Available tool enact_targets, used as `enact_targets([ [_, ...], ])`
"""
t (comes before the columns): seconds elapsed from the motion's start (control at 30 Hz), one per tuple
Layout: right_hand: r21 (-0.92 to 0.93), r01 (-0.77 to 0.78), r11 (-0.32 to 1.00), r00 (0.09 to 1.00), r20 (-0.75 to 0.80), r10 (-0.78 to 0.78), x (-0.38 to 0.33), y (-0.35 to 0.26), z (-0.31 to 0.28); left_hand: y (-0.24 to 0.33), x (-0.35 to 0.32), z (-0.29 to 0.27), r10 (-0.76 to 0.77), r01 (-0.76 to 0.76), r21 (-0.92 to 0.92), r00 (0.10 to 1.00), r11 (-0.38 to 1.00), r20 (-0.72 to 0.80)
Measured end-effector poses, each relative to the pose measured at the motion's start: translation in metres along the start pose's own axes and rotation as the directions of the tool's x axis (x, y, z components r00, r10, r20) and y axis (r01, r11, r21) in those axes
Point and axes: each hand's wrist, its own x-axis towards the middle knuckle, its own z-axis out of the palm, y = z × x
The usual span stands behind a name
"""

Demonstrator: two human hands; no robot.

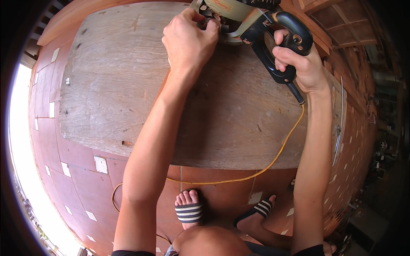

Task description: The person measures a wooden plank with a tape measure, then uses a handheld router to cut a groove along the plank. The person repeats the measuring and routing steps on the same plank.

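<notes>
A corded circular saw (226,8) with a grey-green body stands at the far edge of a worn wooden board (115,85), partly cut off by the top of the view. My right hand (305,64) is closed round its black loop handle (292,21). On the left side of the saw, my left hand (190,40) has its fingers bent and pinched against a metal part low on the body. Exactly which part they grip is hidden. From the handle's end a yellow cord (279,153) runs down over the board's near edge.
Reddish floor tiles (79,149) with pale patches surround the board. My feet in striped slides (189,212) are near its front edge, close to the cord. Wooden pieces (341,21) lie at the far right. A long thin metal strip (338,136) lies beyond my right forearm.
</notes>
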Motion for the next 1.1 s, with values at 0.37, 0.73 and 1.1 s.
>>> enact_targets([
  [0.37,-0.039,-0.022,0.999,0.999,0.023,0.023,-0.003,0.003,0.009,-0.004,0.003,-0.002,-0.036,0.035,0.063,0.999,0.997,0.012],
  [0.73,-0.06,0.008,0.998,0.999,0.033,-0.006,-0.003,0.004,0.011,-0.012,0.007,0.0,-0.009,0.009,0.109,1.0,0.994,-0.002],
  [1.1,-0.049,0.039,0.998,0.998,0.04,-0.037,-0.002,0.007,0.01,-0.011,0.008,0.002,0.016,-0.017,0.127,1.0,0.992,0.006],
])
